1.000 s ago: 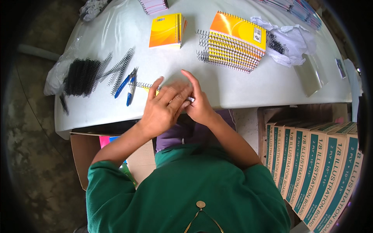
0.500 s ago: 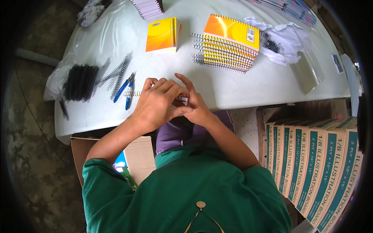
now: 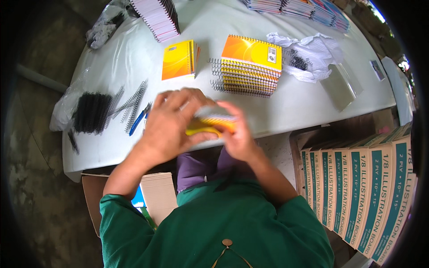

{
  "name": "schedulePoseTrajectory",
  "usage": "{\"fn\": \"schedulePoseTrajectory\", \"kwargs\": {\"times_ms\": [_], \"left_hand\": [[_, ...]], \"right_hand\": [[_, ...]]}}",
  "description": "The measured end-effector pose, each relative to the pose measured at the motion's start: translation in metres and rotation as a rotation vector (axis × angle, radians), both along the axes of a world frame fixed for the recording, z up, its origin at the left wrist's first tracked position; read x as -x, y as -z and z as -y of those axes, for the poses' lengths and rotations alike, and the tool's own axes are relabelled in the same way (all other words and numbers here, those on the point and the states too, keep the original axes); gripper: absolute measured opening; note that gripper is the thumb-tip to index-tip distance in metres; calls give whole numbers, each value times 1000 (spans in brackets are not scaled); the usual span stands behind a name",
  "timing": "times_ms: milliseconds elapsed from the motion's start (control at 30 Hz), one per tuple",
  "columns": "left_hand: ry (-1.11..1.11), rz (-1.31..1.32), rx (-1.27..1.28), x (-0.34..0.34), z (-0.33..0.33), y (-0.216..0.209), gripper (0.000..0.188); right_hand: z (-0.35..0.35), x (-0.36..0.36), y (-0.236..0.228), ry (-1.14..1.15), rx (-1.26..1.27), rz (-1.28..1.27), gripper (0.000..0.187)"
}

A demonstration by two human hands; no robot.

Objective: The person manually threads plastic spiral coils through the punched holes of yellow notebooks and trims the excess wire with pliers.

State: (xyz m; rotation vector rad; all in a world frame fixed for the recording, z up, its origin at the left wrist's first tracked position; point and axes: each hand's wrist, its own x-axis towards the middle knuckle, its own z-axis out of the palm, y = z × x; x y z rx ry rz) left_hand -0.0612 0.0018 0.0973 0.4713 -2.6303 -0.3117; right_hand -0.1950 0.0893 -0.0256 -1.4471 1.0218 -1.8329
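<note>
A small yellow and orange notebook is between my two hands over the table's front edge, smeared by motion. My left hand grips its left end, with the thumb along the near side. Fingers of my right hand close on the right end. Beyond them stands a tall stack of matching spiral notebooks, loose coil ends sticking out at its left. A shorter pile of yellow notebooks lies left of it. Blue-handled pliers rest beside my left hand, partly hidden by it.
Black spiral coils lie bunched at the left of the white-covered table. Crumpled white paper holds more coils at the right. Other notebook stacks stand at the back. Cardboard boxes line my right side; an open carton sits below left.
The notebook has been turned in my hands and now shows more of its yellow cover. My right hand has swung lower and further right. The whole view has shifted somewhat.
</note>
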Motion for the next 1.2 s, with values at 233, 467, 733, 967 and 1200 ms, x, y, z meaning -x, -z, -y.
{"fn": "schedulePoseTrajectory", "kwargs": {"times_ms": [233,467,733,967,1200], "left_hand": [[133,-553,435,94,81,11,28],[-243,-834,-294,123,84,96,31],[-400,-941,-483,121,73,89,26],[-478,-27,468,-11,94,115,41],[-145,10,152,-28,-28,92,30]], "right_hand": [[22,131,-74,471,175,-522,35],[45,132,-20,643,82,-222,42],[54,108,-15,884,25,-248,49],[1,46,-6,661,212,-20,54],[22,-40,28,-3,-361,739,30]]}}
